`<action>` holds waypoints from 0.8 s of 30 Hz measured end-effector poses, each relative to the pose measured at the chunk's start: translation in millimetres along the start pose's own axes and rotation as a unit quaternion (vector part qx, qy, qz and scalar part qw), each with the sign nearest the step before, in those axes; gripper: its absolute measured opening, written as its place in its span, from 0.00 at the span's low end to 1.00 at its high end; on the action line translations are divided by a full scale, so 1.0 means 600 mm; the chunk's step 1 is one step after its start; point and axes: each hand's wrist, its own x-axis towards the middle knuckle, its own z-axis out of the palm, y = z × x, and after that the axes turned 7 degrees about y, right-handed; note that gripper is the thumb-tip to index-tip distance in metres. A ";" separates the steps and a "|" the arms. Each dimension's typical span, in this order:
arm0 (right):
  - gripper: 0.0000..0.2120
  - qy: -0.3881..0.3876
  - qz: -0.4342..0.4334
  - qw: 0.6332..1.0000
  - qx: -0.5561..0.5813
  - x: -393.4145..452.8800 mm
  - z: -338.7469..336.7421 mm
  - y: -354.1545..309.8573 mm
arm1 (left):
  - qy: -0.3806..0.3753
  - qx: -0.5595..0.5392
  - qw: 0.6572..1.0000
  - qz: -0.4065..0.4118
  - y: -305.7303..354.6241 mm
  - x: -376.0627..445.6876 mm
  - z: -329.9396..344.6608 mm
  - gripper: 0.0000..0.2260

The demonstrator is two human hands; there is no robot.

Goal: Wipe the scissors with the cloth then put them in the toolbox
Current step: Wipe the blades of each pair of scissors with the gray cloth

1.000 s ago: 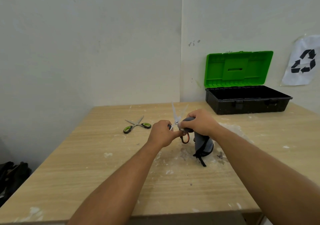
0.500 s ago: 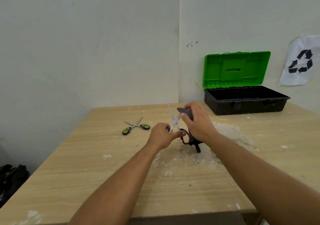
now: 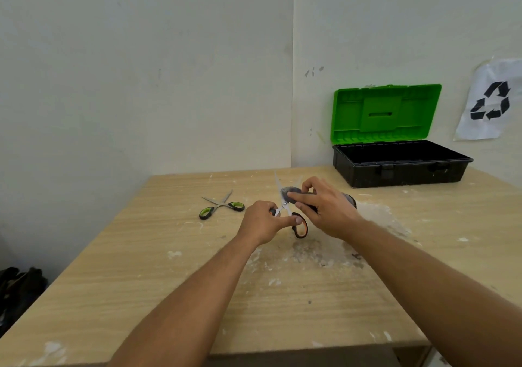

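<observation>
Orange-and-black handled scissors (image 3: 285, 208) are held above the middle of the wooden counter (image 3: 141, 267), blades spread open and pointing up and away from the person. The left hand (image 3: 264, 222) grasps the near handle loop, fingers curled round it and thumb extended toward the orange loop, which hangs free below the pivot. The right hand (image 3: 324, 208) pinches a dark grey cloth (image 3: 293, 193) against the right blade just above the pivot, with the thumb and fingers curled around the fabric; more of the cloth shows behind the right hand's knuckles. A second pair of scissors with green-and-black handles (image 3: 221, 208) lies flat on the counter to the left of the hands, well apart from them, its blades slightly open and pointing toward the far wall. The toolbox (image 3: 401, 169), black in its base with a green lid raised upright against the wall, stands at the far right corner of the counter, well apart from the held scissors; its interior appears dark and its contents cannot be made out. White dust and smears mark the counter surface beneath and around the hands. A paper sheet bearing a black recycling symbol (image 3: 491, 101) hangs on the right wall beside the toolbox.
</observation>
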 end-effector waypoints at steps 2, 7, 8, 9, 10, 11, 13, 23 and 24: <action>0.13 0.008 0.009 1.000 -0.020 0.004 -0.002 0.005 | -0.006 0.012 1.000 0.011 -0.001 -0.001 -0.001 0.32; 0.13 0.016 0.051 0.997 -0.048 0.013 -0.012 0.028 | -0.012 0.017 1.000 0.017 -0.006 -0.005 -0.002 0.30; 0.13 0.016 0.054 0.997 -0.052 0.014 -0.013 0.033 | -0.012 0.019 1.000 0.015 -0.007 -0.006 -0.001 0.29; 0.14 0.015 0.059 0.997 -0.056 0.016 -0.013 0.037 | -0.015 0.021 1.000 0.012 -0.007 -0.007 0.000 0.29; 0.14 0.014 0.068 0.996 -0.059 0.017 -0.012 0.042 | -0.018 0.022 1.000 0.009 -0.008 -0.008 0.000 0.29; 0.13 0.012 0.082 0.995 -0.059 0.018 -0.011 0.047 | -0.021 0.022 1.000 0.004 -0.009 -0.008 0.000 0.30; 0.13 0.019 0.136 0.990 -0.041 0.017 -0.009 0.056 | -0.023 0.017 1.000 -0.014 -0.010 -0.007 -0.003 0.31; 0.13 0.029 -0.037 0.997 0.068 0.007 -0.019 -0.004 | -0.083 0.008 0.996 -0.043 -0.004 0.004 -0.016 0.32; 0.13 -0.011 -0.076 0.995 0.058 0.007 -0.019 -0.009 | -0.090 0.011 0.995 -0.043 -0.004 0.004 -0.017 0.31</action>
